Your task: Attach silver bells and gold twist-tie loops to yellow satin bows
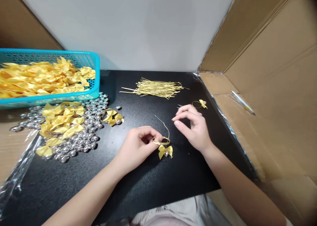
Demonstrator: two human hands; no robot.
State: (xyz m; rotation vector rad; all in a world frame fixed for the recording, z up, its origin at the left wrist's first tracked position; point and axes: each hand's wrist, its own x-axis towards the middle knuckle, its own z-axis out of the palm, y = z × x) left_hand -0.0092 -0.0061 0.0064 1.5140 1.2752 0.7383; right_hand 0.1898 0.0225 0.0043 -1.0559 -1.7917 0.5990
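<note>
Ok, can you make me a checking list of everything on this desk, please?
Surface: black table, with things spread along its back and left.
Job's things: gold ring with bow, its wire tail sticking up.
Clutter: gold wire bundle, silver beads, loose yellow bows, blue basket full of bows, second bow ring, bow rings by the beads, clear plastic bag.
Hands: left hand pinches the ring; right hand is beside it with fingers curled, nothing clearly held.
Cables: nothing seen.
Surroundings: white wall, and cardboard box on the right with a pen-like stick.
</note>
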